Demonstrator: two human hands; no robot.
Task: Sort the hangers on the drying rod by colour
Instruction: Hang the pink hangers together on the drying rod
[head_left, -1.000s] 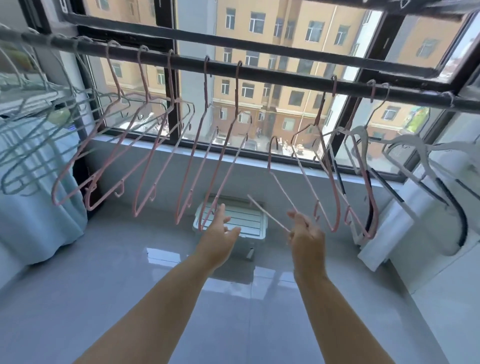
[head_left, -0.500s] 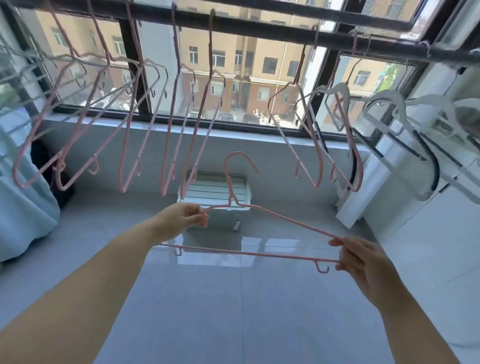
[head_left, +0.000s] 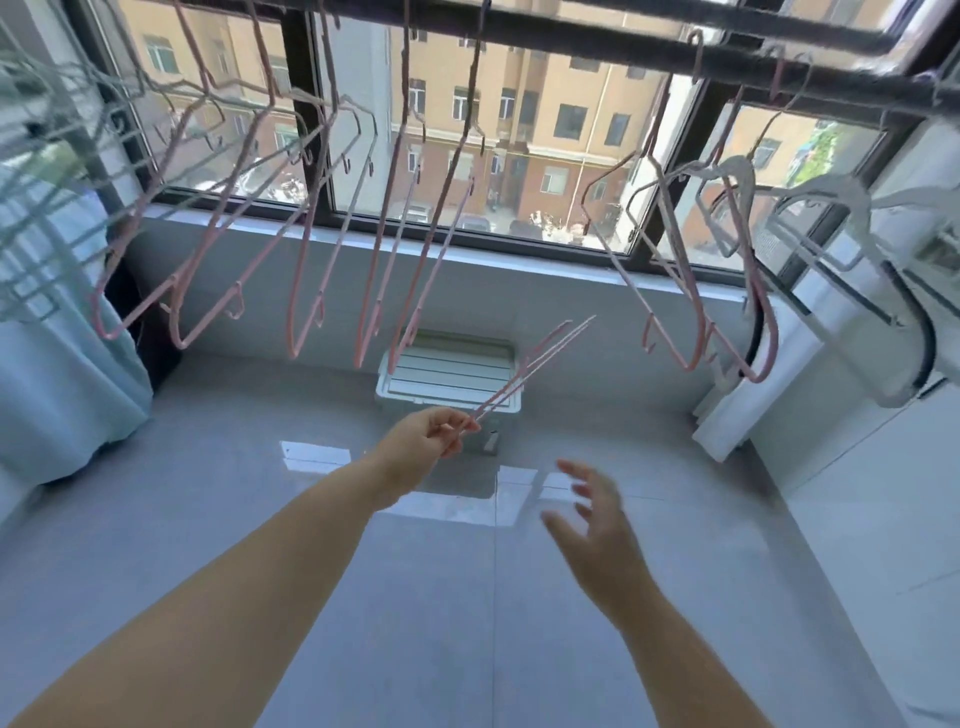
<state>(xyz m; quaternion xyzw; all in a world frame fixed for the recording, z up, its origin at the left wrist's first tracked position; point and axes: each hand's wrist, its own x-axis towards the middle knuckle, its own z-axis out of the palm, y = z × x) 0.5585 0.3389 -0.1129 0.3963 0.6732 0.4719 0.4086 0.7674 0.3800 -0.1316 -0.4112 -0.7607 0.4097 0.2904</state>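
A dark drying rod (head_left: 597, 39) runs across the top of the view. Several pink hangers (head_left: 306, 291) hang from it left of centre, and more pink ones (head_left: 680, 312) hang at the right, mixed with white hangers (head_left: 826, 208). Pale blue hangers (head_left: 47, 218) crowd the far left. My left hand (head_left: 431, 434) pinches one end of a loose pink hanger (head_left: 530, 364), which is off the rod and points up and to the right, seen edge-on. My right hand (head_left: 592, 514) hovers below it with fingers spread, holding nothing.
A white slatted crate (head_left: 452, 374) sits on the grey tiled floor under the window. A pale blue cloth (head_left: 57, 374) hangs at the left. A white appliance with black hoses (head_left: 883, 332) stands at the right.
My right hand let go of the loose pink hanger and dropped away. The hanger, held flat between both hands before, now swings edge-on from my left hand alone.
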